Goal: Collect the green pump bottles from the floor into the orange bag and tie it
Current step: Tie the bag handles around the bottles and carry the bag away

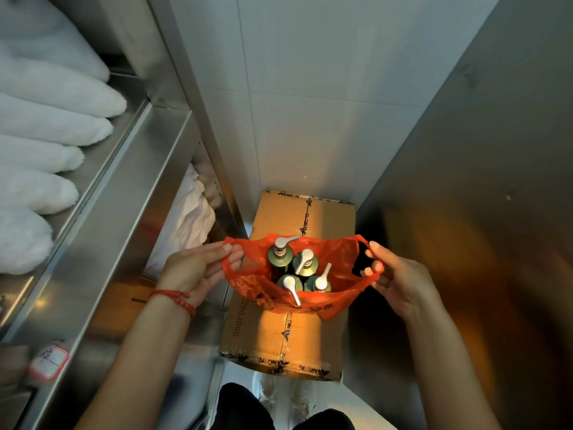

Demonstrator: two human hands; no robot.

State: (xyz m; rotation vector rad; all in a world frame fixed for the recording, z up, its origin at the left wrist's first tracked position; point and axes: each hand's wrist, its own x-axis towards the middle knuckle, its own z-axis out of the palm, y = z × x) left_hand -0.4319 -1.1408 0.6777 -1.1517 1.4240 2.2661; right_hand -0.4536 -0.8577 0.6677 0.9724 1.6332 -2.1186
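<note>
Both hands pinch the handles: left hand and right hand stretch the orange bag sideways. Four bottles stand upright between them; tying means drawing the handles inward.

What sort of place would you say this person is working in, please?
Probably a hotel or housekeeping linen store: folded white towels stacked on stainless steel shelving, a taped cardboard carton on the floor, and green pump bottles bagged like toiletry stock.
</note>
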